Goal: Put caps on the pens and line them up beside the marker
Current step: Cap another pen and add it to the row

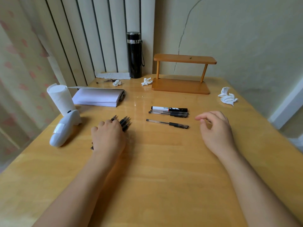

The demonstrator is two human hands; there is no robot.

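A white-and-black marker [169,109] lies crosswise at the middle of the wooden table [164,161]. Two capped clear pens [168,113] lie tight against its near side. A third capped pen [167,124] rests a little nearer, slightly slanted, with a gap between it and the others. My left hand [108,135] lies curled over a bundle of several uncapped black pens [125,123], whose tips fan out past my fingers. My right hand [214,128] hovers just right of the third pen, fingers loosely bent and apart, with nothing clearly in it.
A white handheld device [65,128] and a tissue roll [60,99] stand left of my left hand. A paper stack [98,97], a black flask [134,54] and a small wooden shelf [180,86] sit further back. Crumpled tissues [227,97] lie at the right.
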